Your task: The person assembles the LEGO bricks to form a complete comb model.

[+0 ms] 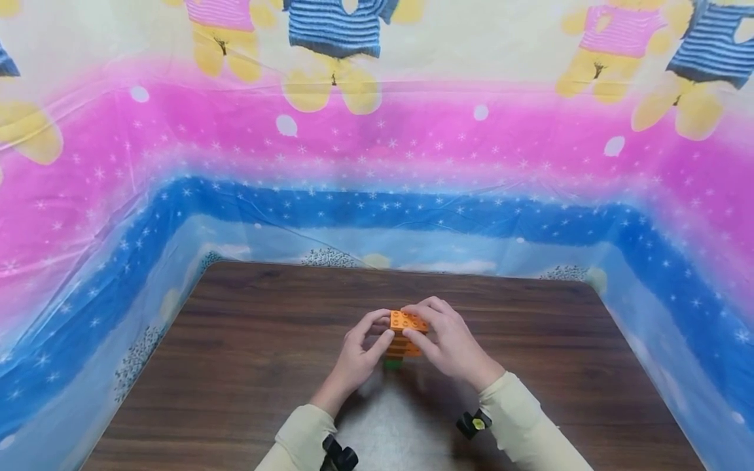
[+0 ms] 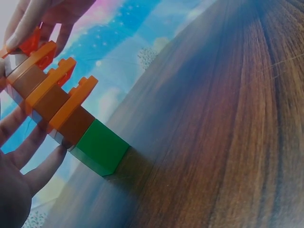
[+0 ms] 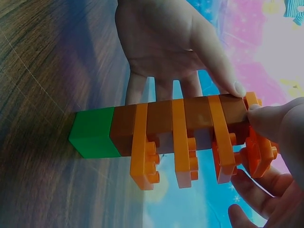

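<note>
A tower of toy building bricks stands upright on the wooden table. Its base is a green brick (image 3: 92, 133); above it, brown bricks (image 3: 159, 118) alternate with orange plates (image 2: 78, 102) that jut out to one side. My left hand (image 1: 356, 353) holds the tower from the left, fingers behind it and thumb near its top. From the right, my right hand (image 1: 453, 337) pinches the topmost orange plate (image 1: 406, 319) between thumb and fingers. In the right wrist view, this plate sits slightly askew on the brown brick (image 3: 233, 110) under it. Part of the plate is hidden by the right thumb.
The dark wooden table (image 1: 247, 366) spreads out on both sides of the tower. A printed cloth (image 1: 377, 209) in pink and blue hangs around its back and sides. Dark wrist cameras (image 1: 338, 453) are strapped at both sleeves.
</note>
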Motion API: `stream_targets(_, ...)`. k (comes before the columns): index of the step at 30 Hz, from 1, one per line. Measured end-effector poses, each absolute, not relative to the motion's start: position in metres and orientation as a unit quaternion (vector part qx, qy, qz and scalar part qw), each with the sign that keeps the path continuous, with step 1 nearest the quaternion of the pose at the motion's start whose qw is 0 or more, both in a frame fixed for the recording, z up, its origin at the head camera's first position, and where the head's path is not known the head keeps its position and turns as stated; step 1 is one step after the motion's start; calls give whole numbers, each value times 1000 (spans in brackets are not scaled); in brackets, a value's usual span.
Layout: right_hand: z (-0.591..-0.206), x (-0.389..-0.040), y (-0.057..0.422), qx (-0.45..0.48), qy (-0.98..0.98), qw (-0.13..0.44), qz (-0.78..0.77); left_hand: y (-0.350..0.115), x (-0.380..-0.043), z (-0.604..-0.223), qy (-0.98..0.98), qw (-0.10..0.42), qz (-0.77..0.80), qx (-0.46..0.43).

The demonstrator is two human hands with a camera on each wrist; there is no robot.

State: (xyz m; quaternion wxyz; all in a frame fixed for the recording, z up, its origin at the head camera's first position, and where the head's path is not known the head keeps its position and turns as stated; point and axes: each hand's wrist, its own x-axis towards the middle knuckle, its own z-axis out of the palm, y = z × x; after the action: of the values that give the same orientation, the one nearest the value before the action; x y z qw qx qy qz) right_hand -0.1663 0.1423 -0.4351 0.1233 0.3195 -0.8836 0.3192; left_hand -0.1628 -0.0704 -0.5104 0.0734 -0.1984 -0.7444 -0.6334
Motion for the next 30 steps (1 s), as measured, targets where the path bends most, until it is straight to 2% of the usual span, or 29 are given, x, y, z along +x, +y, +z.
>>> stream_targets(30, -434, -165, 141, 301, -883, 109, 343, -72, -163, -509, -728, 82, -647, -214)
